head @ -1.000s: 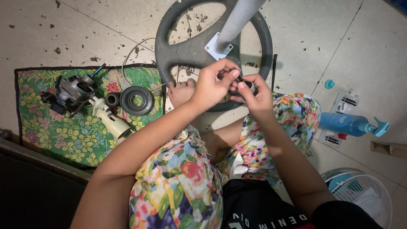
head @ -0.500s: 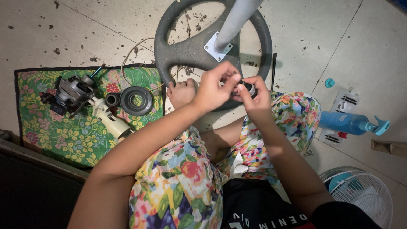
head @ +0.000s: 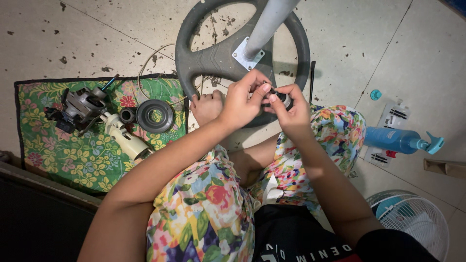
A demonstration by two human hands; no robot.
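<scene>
- Both hands meet just in front of the grey fan base (head: 213, 58); the left hand (head: 242, 99) and right hand (head: 289, 109) pinch a small dark round part (head: 281, 98) between their fingertips
- The step looks like working that part by hand; the next move likely calls for a steady twisting grip
- Left of the base, a motor (head: 80, 106) and black disc (head: 155, 116) lie on the floral mat (head: 63, 155)

A matt grey plastic ring-shaped fan base (head: 208, 58) carries a smooth grey metal pole (head: 269, 26). The flowered green cloth mat (head: 63, 150) lies on the speckled, gritty pale tile floor (head: 97, 34). A glossy blue plastic spray bottle (head: 395, 139) lies nearby.
</scene>
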